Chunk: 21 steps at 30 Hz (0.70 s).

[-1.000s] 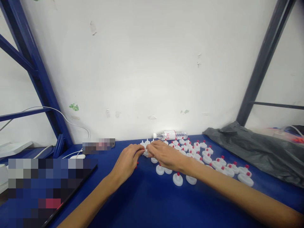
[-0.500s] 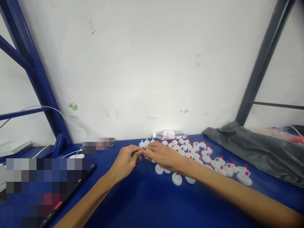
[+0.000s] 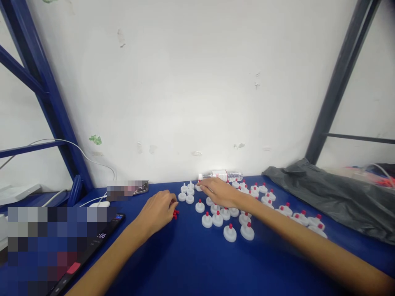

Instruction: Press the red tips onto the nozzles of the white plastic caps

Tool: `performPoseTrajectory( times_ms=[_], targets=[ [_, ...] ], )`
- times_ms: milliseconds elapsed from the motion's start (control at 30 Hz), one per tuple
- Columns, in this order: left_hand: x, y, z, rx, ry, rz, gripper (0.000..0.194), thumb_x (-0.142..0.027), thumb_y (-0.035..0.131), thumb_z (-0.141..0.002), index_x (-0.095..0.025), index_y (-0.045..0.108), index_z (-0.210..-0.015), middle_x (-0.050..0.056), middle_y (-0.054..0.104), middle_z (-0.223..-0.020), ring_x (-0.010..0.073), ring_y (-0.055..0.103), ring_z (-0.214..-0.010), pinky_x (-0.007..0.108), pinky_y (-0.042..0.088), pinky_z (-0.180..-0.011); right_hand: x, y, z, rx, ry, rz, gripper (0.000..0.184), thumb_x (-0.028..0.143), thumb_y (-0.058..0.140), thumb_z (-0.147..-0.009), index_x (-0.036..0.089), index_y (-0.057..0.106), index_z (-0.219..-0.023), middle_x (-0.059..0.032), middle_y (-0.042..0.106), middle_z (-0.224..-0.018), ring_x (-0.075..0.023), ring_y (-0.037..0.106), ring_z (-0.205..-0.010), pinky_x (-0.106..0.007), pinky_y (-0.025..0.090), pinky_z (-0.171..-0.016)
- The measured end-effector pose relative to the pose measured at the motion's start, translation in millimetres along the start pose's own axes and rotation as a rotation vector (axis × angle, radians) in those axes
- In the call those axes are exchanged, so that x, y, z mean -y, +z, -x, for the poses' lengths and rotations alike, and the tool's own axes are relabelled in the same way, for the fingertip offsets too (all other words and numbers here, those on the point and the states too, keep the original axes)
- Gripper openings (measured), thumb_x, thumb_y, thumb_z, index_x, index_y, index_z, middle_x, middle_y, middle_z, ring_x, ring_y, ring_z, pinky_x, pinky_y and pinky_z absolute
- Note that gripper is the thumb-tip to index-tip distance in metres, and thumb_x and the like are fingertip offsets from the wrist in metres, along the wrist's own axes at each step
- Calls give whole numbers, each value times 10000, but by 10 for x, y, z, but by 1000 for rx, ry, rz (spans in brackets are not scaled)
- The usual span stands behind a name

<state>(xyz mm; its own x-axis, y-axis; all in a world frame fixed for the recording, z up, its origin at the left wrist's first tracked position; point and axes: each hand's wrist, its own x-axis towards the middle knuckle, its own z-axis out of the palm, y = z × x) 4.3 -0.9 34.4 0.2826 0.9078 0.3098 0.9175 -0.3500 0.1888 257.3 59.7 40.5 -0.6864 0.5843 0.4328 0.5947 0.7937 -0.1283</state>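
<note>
My right hand [image 3: 219, 191] reaches to the back of the blue table. Its fingertips close on a white nozzle cap [image 3: 198, 188] with a red tip, partly covered by the hand. My left hand [image 3: 161, 209] rests lower on the left with its fingers curled together beside a small pile of red tips [image 3: 175, 214]; what is between them is hidden. Between the hands stand several bare white nozzle caps [image 3: 189, 199]. Below and beyond my right hand stand many white caps with red tips [image 3: 230, 233], all upright.
A clear plastic bottle [image 3: 219, 175] lies along the wall behind the caps. Dark grey sheeting [image 3: 333, 197] covers the right side. On the left are a tablet-like screen [image 3: 92, 246], a phone [image 3: 142, 188], a white cable [image 3: 89, 157] and a blue metal frame [image 3: 55, 111].
My hands were together over a white cap; they have parted. My right hand has moved right and back, and my left hand left and slightly down to the red tips.
</note>
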Motion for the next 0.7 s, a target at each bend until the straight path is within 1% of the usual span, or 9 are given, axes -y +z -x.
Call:
performPoseTrajectory(
  times_ms=[100,133,200,300,400,533,600,700],
  targets=[
    [-22,-6,11,29,-24,-22,212,-308,532,-876,-229,719,-816,101,716,-861,276,666,-807,324,413,-658,-1,0,21,48,-7,16,412,352,340,-1057,189,670,-871,-46,687,-778,-208,648,-775,-346,472,-802],
    [-31,-4,12,41,-29,-25,196,-308,548,-866,-230,718,-808,97,719,-842,276,668,-790,319,405,-641,3,-3,24,54,-3,22,426,358,326,-1060,192,665,-862,-39,675,-750,-202,637,-741,-340,465,-783],
    [-50,4,15,64,-35,-24,181,-293,557,-860,-232,716,-798,88,726,-818,266,671,-758,310,390,-613,8,-14,17,47,12,35,438,352,283,-1070,193,658,-907,-38,669,-764,-197,625,-737,-334,447,-772],
    [-80,9,21,91,-30,-11,191,-248,541,-867,-226,703,-768,77,734,-811,239,672,-721,293,378,-587,7,-25,-14,16,44,54,447,349,233,-1077,186,637,-976,-64,673,-877,-210,614,-839,-351,420,-820],
    [-107,8,32,92,-19,-8,188,-225,536,-866,-223,684,-750,66,729,-805,231,666,-714,291,370,-586,-1,-9,-46,22,59,55,478,384,207,-1077,184,624,-956,-77,662,-932,-224,594,-911,-376,401,-875],
    [-125,23,32,48,-3,-14,169,-205,525,-860,-222,663,-764,65,708,-841,232,654,-748,297,363,-610,-29,70,-73,86,78,15,541,446,165,-1071,192,629,-953,-73,669,-944,-234,600,-957,-408,399,-931],
    [-126,36,27,23,6,-10,163,-193,516,-858,-222,651,-772,63,697,-855,226,649,-756,294,359,-618,-56,127,-81,116,102,-14,582,472,142,-1066,192,643,-973,-84,686,-979,-252,604,-1022,-432,389,-972],
    [-126,49,22,-18,15,12,147,-191,509,-860,-223,636,-793,56,689,-865,223,644,-772,292,356,-630,-101,207,-86,141,151,-54,617,505,128,-1056,190,655,-1110,-114,685,-1157,-295,550,-1204,-485,329,-1059]
  ],
)
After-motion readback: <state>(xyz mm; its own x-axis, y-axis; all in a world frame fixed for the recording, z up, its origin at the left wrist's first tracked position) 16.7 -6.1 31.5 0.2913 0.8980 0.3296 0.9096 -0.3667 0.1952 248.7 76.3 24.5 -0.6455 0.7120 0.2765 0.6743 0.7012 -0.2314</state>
